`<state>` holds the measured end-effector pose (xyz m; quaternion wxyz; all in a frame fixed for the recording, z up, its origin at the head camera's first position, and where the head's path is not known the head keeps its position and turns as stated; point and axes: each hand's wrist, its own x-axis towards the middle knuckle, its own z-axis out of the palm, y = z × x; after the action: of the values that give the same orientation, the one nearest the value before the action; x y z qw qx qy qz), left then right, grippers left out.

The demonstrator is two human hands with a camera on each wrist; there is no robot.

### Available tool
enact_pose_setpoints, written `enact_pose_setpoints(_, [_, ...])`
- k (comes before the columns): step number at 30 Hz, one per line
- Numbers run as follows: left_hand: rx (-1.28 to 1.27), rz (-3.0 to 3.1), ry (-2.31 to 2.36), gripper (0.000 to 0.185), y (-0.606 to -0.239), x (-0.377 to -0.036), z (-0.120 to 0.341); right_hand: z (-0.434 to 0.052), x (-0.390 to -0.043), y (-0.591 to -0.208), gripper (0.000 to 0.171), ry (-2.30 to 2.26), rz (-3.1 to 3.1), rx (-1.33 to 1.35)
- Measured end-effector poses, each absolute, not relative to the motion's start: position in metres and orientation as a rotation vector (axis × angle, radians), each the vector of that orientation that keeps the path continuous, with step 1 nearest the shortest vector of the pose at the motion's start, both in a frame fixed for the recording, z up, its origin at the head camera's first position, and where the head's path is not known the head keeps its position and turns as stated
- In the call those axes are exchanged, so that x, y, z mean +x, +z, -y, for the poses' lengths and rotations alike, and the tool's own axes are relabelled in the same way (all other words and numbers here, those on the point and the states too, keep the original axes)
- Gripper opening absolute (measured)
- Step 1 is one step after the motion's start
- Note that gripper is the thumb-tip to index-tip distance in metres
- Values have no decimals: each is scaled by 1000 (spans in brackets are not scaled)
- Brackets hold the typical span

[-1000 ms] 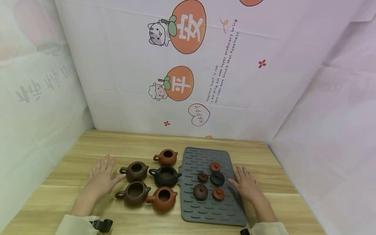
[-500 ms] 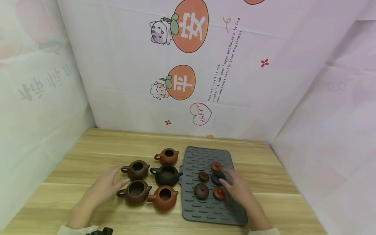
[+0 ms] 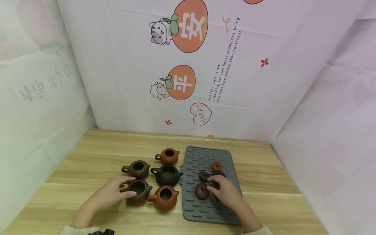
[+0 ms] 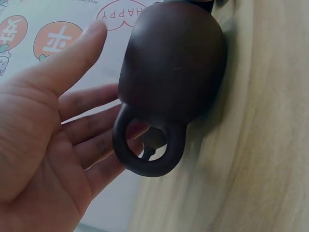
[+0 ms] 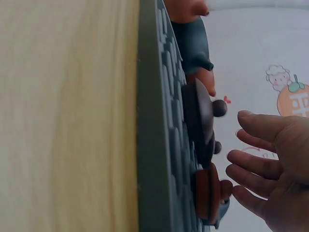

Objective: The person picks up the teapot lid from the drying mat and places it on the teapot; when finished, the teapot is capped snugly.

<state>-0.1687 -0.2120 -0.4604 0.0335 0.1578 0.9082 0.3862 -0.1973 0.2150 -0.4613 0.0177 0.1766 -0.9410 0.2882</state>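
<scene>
My left hand is at the handle side of the front dark brown teapot, which has no lid. In the left wrist view its thumb stands off the teapot, and the fingers reach behind the body and handle without closing round it. Over the lids hovers my right hand, thumb and fingers spread near the knob of the larger dark brown lid. The right wrist view shows a gap between thumb and knob. My hand covers the front reddish lid in the head view and partly covers the black lid.
On the grey ribbed mat also lie a small brown lid and an orange lid. Lidless teapots stand left of it: black, front orange, back orange, back brown. Cloth walls enclose the wooden table.
My left hand has moved from beside the teapots to the front brown one. My right hand has moved left from the mat's right edge to above the lids. Teapots and lids look unmoved.
</scene>
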Motion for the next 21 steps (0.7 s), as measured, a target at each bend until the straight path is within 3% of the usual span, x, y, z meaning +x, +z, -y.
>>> enact_pose_setpoints(10, [538, -2775, 1191, 68, -464, -171, 212, -204, -201, -465, 16, 914, 2990, 683])
enact_pose_setpoints(21, [588, -2781, 1183, 65, -467, -171, 216, -198, -201, -464, 12, 907, 3025, 661])
